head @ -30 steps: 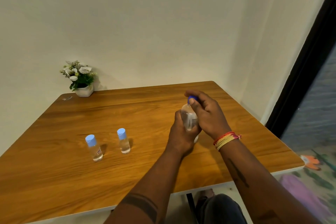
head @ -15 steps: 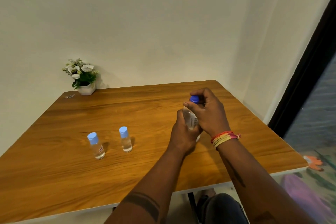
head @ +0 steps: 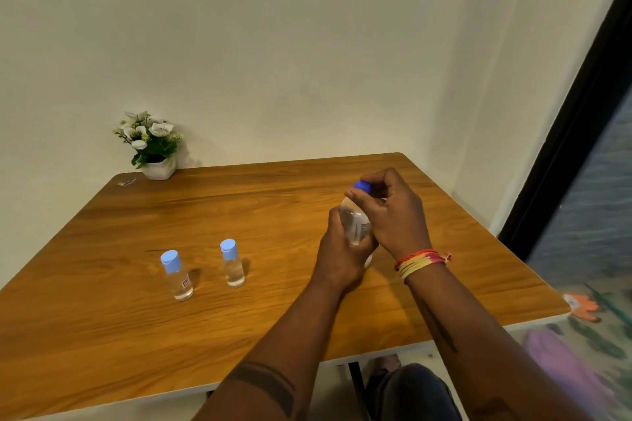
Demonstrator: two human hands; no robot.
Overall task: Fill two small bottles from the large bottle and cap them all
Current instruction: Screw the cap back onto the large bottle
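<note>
The large clear bottle [head: 355,224] stands upright on the wooden table [head: 273,202], right of centre. My left hand [head: 342,249] is wrapped around its body from the left. My right hand [head: 393,212] pinches its dark blue cap [head: 362,186] with thumb and fingers. Two small clear bottles stand capped at the left: one with a red label [head: 178,275] and one plain [head: 232,263], both with light blue caps. The large bottle's lower part is hidden behind my hands.
A white pot of white flowers [head: 152,143] sits at the table's far left corner, by the wall. A small shiny scrap [head: 126,182] lies near it. A dark door frame [head: 564,147] stands at the right. My knee [head: 410,390] shows below the table's near edge.
My right hand's fingers have shifted around the blue cap, from lying over it to pinching it from the side. The left hand keeps its hold and the small bottles have not moved.
</note>
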